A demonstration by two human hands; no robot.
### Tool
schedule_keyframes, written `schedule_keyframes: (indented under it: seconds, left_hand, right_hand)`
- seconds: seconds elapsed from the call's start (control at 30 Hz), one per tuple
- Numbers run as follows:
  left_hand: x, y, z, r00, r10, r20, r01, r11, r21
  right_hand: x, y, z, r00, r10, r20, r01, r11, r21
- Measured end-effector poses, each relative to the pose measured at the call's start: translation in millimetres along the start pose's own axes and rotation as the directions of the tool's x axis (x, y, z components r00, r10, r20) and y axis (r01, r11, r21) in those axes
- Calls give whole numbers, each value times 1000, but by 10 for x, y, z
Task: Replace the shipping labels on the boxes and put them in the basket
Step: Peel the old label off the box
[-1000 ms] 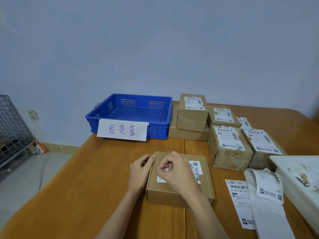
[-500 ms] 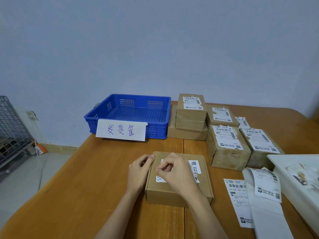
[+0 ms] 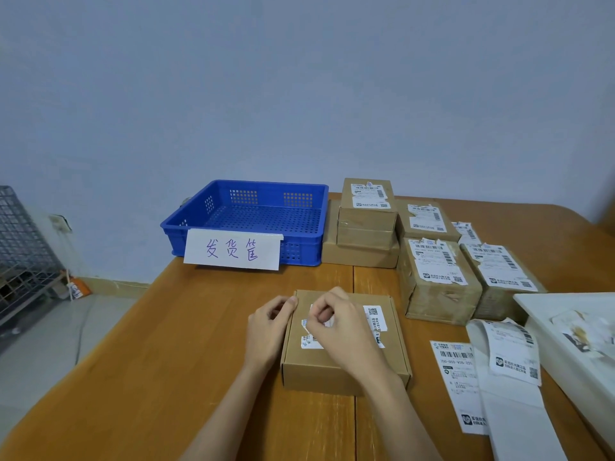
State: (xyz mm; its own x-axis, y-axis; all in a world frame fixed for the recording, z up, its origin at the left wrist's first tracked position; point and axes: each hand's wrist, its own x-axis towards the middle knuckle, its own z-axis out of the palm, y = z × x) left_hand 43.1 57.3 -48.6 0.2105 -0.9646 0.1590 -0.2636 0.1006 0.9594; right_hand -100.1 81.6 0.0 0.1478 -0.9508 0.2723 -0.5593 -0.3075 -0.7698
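A flat brown cardboard box (image 3: 336, 374) lies on the wooden table in front of me, with a white shipping label (image 3: 375, 319) stuck on its lid. My right hand (image 3: 342, 331) pinches a torn, lifted edge of that label near the lid's left side. My left hand (image 3: 268, 327) holds the box's left edge, fingers curled against it. An empty blue plastic basket (image 3: 248, 216) with a handwritten paper sign stands at the table's far left. Several brown labelled boxes (image 3: 436, 281) are stacked at the right.
A strip of fresh labels (image 3: 511, 354) and a loose label sheet (image 3: 461, 377) lie at the near right. A white tray (image 3: 545, 314) holding paper scraps sits at the right edge. A grey wire rack (image 3: 23, 247) stands on the floor left of the table.
My right hand has peeled the label's left part a little further up from the lid. The left hand stays on the box's edge.
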Motion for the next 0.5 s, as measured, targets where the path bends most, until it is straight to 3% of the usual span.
schedule_keyframes:
  seconds: [0.5]
  left_hand:
    - [4,2,1,1000,-3,3,3,1000,6]
  right_hand:
    - [5,-13,-3,999,44,16,-44,999,-16]
